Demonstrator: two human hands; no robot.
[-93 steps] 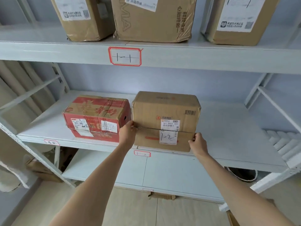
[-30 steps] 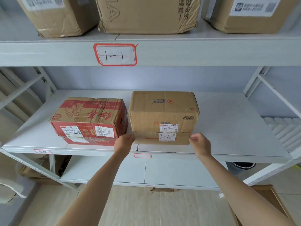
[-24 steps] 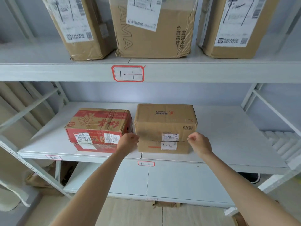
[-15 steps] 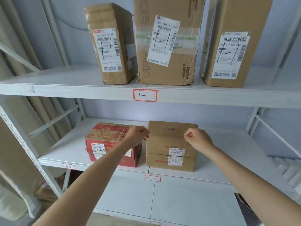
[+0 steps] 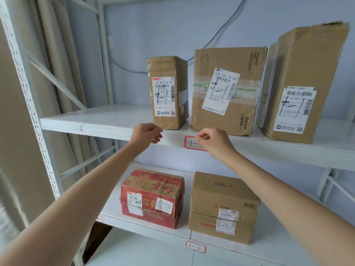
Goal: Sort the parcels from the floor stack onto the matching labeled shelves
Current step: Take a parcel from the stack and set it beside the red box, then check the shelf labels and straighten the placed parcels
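Three parcels stand on the 1-1 shelf (image 5: 99,129) and two on the 1-2 shelf (image 5: 288,246), while left hand (image 5: 147,135) and right hand (image 5: 215,142) hover loosely curled, empty; floor stack unseen.

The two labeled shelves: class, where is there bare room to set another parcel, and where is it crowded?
Upper shelf: bare from the left upright to the small tall box; rightward, that box, the wide carton and the tall carton crowd together. Lower shelf: bare right of the brown 1-2 box; a narrow gap separates it from the red box.
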